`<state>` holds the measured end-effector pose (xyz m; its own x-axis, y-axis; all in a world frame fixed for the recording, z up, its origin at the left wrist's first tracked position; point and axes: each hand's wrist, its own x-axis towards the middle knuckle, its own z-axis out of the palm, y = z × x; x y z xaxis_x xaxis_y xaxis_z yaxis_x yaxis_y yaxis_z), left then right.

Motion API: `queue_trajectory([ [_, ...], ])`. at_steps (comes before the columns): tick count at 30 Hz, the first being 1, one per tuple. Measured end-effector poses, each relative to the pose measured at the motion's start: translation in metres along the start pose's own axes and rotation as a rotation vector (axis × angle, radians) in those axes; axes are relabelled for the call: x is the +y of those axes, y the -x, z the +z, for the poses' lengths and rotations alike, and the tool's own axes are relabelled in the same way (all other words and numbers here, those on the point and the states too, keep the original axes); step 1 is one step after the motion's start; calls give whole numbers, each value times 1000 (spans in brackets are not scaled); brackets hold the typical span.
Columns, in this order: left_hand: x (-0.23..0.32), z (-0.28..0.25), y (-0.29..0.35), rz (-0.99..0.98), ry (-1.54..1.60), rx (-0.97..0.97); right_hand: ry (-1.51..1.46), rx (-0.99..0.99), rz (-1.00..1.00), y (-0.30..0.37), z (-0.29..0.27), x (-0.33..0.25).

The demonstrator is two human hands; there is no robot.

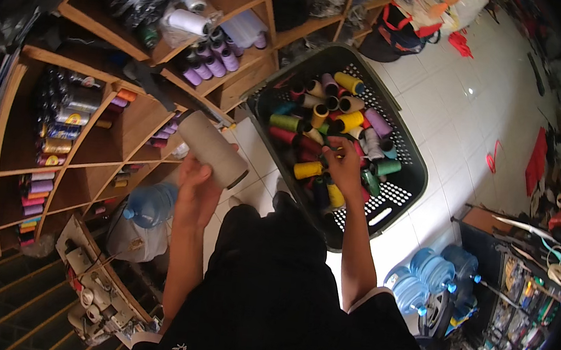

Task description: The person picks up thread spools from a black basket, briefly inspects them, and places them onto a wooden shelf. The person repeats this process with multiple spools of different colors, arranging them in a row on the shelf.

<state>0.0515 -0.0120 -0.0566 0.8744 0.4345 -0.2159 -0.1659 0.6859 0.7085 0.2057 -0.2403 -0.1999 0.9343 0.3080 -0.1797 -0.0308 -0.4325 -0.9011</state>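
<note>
A large beige-grey thread spool (212, 146) rests in my left hand (193, 183), which is closed round its lower side, left of the basket. My right hand (344, 168) reaches into a dark green plastic basket (413, 138) with perforated walls. Its fingers are bent together among the spools, by something dark that they partly hide. Heaped in the basket are several thread spools, among them a yellow spool (307, 170), a lilac spool (377, 122), a green spool (386, 167) and a white-grey spool (371, 143).
Wooden shelves (81, 185) on the left hold more spools, including lilac spools (215, 66). A blue water bottle (152, 204) stands below them; several more blue bottles (431, 269) stand at right on the tiled floor (453, 91). A sewing machine (92, 312) sits at lower left.
</note>
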Motion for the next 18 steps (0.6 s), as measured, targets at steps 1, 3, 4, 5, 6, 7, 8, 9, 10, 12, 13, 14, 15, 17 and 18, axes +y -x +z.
queue_trajectory([
  [1,-2,1,-3,21,36,30,-119,-23,-36,11,3,-37],
  [3,-6,0,-9,39,38,25,-256,-61,-182,29,11,-87],
  [4,-6,-1,-11,46,41,20,-272,-81,-295,36,16,-108],
  [5,-6,-2,-13,49,37,10,-263,-90,-388,44,18,-133],
  [6,-5,4,-14,51,29,46,-253,-94,-481,50,20,-151],
  [7,-4,15,-14,51,21,77,-218,-77,-552,53,23,-161],
  [8,-4,22,-14,50,13,108,-183,-61,-622,55,26,-168],
  [9,-4,25,-15,59,-32,99,-147,-44,-691,55,28,-173],
  [10,-6,26,-14,72,-78,96,-145,-53,-703,54,30,-176],
  [12,-6,22,-12,82,-139,65,-141,-70,-727,51,32,-180],
  [13,-8,17,-11,77,-152,39,-182,-82,-714,49,33,-178],
  [14,-8,15,-12,72,-165,13,-219,-92,-683,49,32,-178],
  [15,-5,16,-12,81,-146,-17,-257,-102,-652,49,31,-180],
  [17,4,24,-9,94,-103,-71,-310,-93,-616,50,29,-183],
  [18,4,22,-9,122,-151,-62,-329,-73,-615,50,28,-185],
])
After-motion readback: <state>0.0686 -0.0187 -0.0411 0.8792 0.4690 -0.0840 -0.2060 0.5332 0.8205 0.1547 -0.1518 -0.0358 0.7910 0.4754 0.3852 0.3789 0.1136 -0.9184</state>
